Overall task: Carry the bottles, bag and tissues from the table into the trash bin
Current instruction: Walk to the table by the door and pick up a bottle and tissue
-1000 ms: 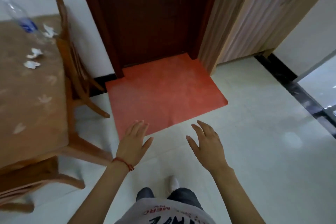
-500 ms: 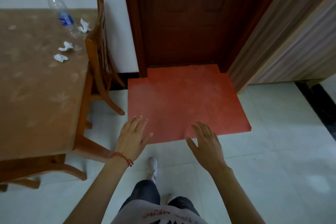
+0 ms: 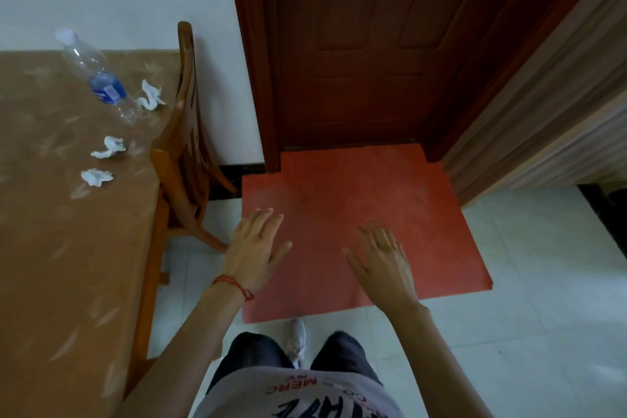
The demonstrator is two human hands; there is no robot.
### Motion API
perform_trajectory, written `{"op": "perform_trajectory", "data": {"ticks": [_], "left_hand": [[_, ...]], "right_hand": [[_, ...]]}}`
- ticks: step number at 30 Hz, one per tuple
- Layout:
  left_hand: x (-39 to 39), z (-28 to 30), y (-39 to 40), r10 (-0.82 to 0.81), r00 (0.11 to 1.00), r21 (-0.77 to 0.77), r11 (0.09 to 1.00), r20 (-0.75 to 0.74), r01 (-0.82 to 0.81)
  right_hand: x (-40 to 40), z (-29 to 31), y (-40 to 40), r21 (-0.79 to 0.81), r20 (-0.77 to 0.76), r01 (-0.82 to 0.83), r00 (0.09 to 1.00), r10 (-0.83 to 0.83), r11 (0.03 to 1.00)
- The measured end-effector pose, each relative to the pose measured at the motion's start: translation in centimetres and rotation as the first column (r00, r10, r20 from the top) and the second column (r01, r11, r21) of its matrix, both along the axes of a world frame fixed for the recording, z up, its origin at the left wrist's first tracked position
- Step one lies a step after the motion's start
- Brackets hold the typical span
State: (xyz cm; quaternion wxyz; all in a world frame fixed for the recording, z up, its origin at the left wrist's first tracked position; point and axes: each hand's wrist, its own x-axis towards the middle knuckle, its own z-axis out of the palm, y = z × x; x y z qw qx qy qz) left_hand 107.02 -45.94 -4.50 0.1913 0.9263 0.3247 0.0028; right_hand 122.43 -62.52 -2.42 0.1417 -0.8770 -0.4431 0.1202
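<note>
Head view: left hand [image 3: 252, 249] and right hand [image 3: 381, 263] spread, each grip empty; table [image 3: 51, 248] cut off left.

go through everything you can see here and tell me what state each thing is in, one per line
Plastic bottle: upright on the table, cap on, looks empty.
Three tissues: crumpled, lying on the table.
Door: closed.
Wooden chair: pushed in against the table.
Red mat: flat on the floor.
Left hand: open, empty.
Right hand: open, empty.

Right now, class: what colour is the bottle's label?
Blue, on the bottle; head view.
</note>
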Motion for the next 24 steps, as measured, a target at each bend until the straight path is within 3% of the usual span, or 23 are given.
{"op": "perform_trajectory", "data": {"ticks": [14,24], "left_hand": [[10.6,-0.9,13.3,0.197,0.980,0.027,0.980,-0.038,-0.196],[17.6,1.0,20.2,0.349,0.936,0.092,0.934,-0.039,-0.344]], "right_hand": [[13.6,-0.1,16.1,-0.056,-0.077,-0.157,0.985,0.153,0.986],[23.0,1.8,26.9,-0.062,-0.031,-0.300,0.954,0.299,0.952]]}}
